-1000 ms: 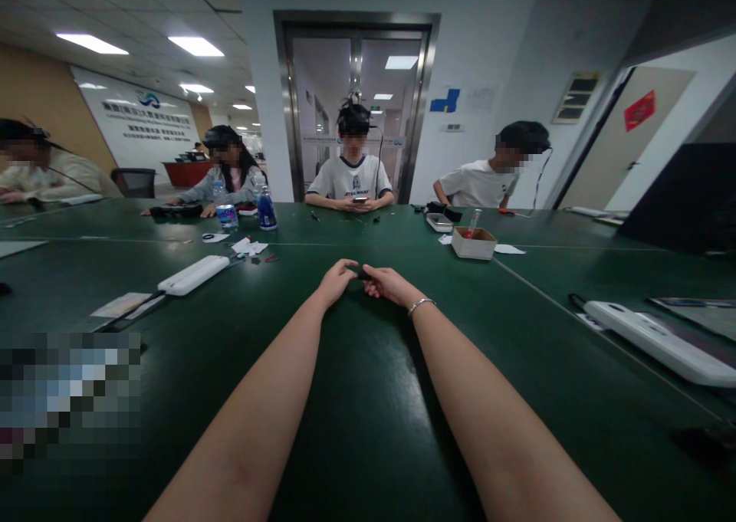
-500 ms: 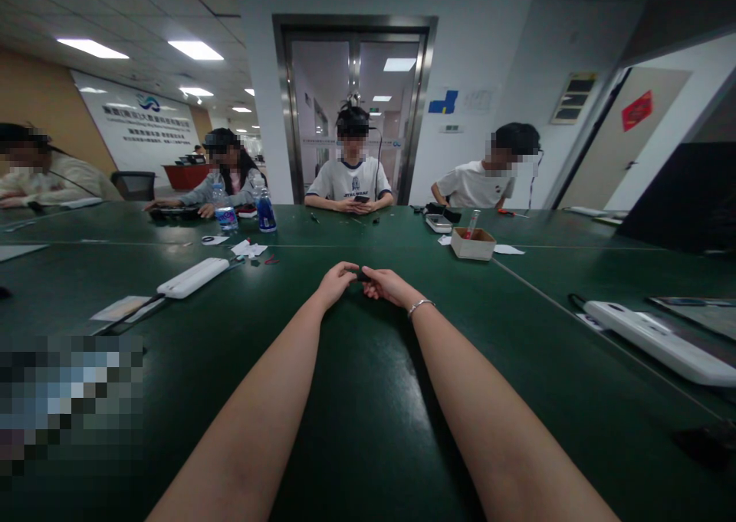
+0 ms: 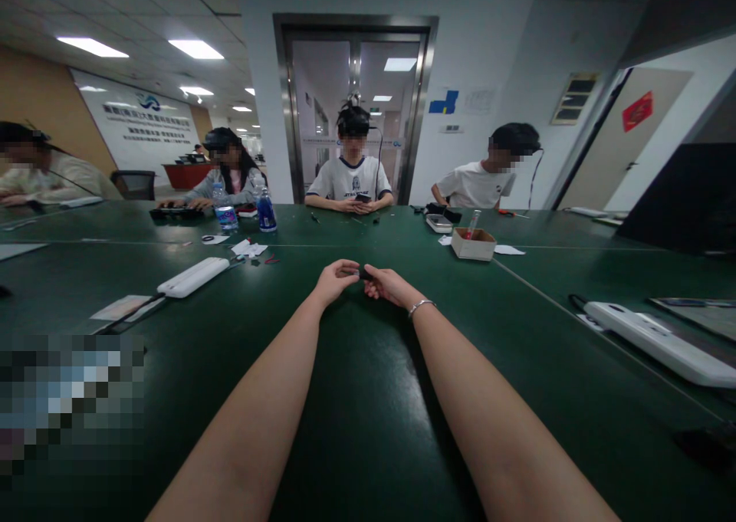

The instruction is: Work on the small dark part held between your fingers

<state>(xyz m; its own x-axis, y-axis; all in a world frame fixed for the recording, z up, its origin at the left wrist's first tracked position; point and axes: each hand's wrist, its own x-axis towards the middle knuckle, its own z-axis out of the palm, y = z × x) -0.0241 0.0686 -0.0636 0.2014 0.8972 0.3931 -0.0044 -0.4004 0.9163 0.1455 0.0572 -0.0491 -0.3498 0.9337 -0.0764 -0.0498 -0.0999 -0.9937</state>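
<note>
Both my hands meet above the green table. A small dark piece shows between them, too small to name. My right hand, with a silver bracelet at the wrist, is closed on this piece, thumb on top and fingers curled beneath. From the other side my left hand curves in, thumb and fingertips closed at the piece's left end. A tiny pale spot shows by the left fingertips; what exactly they grip cannot be made out.
On the left lie a white power bank, paper scraps and bottles. Ahead on the right stands a small box. Another white device lies far right. Several people sit across the table, one person directly opposite.
My left fingers have risen slightly and arch more, and a little more of the dark piece shows between my hands. My right hand has hardly moved.
</note>
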